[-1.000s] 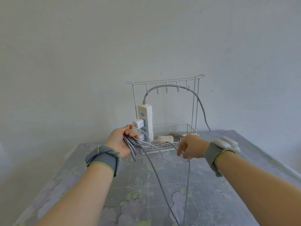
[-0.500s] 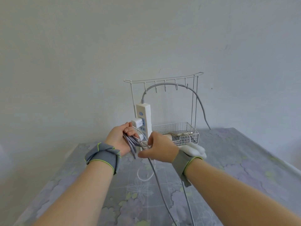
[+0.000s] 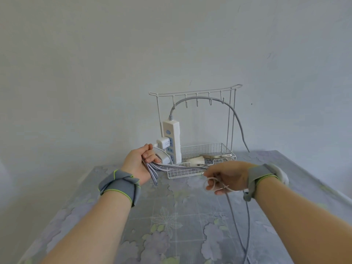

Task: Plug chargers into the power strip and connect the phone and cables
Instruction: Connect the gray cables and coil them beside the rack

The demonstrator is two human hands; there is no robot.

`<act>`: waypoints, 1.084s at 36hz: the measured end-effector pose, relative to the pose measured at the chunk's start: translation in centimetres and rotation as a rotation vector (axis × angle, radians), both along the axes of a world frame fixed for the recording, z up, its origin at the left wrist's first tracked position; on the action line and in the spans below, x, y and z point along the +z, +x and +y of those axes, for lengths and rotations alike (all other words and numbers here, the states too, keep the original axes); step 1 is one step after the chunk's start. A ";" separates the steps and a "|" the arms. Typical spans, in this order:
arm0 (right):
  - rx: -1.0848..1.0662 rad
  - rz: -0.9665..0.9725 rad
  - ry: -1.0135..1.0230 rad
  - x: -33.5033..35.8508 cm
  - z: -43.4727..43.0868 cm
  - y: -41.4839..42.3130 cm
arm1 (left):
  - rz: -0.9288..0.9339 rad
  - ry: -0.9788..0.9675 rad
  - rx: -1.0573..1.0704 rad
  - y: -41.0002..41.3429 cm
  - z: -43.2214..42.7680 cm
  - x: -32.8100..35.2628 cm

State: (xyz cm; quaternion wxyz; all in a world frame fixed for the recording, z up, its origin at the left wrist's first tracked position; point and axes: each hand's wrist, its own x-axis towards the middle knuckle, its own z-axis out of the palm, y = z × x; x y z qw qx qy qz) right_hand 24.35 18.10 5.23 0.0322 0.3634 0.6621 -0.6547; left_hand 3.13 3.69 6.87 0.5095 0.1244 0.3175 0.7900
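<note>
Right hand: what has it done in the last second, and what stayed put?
The right hand swung left to the cable bundle in the left hand, then drew back right, now pinching a thin white cable loop. Left grip, power strip, chargers and phone unchanged.

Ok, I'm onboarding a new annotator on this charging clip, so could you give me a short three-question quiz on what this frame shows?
1. True or false: the power strip lies flat.
2. Where is the phone? A) in the wire basket B) hanging from a hook C) on the tablecloth
3. Fill in: the thin white cable is looped in the ____ hand, while the other grips the grey cable bundle.

Key: 1 false, it stands upright at the basket's left end; 2 A; 3 right hand, and the left hand grips the bundle.
</note>
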 end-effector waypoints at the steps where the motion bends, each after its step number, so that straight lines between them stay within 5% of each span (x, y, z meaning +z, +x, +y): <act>1: -0.022 -0.027 0.025 0.1 0.2 0.2 | -0.002 -0.001 -0.004 0.1 0.1 -0.1; 5: -0.048 -0.072 0.069 0.8 0.3 0.7 | -0.022 0.016 -0.006 0.5 0.2 0.0; 9: -0.172 0.189 -0.143 1.4 0.4 0.8 | 0.022 0.009 -0.016 0.6 -0.1 0.1; 17: -0.494 0.283 -0.191 2.4 -0.8 -3.9 | 0.623 -0.296 -0.087 2.8 0.1 -1.4; 20: -0.477 0.334 -0.167 3.0 -1.8 -5.6 | 0.704 -0.362 -0.182 3.3 0.1 -1.5; 28: -0.197 0.314 0.062 4.3 -3.7 -5.9 | 0.701 -0.436 -0.086 3.0 1.0 -2.0; 39: 0.190 0.065 0.434 3.7 -5.8 -6.6 | 0.281 -0.339 -0.118 4.8 1.9 -1.7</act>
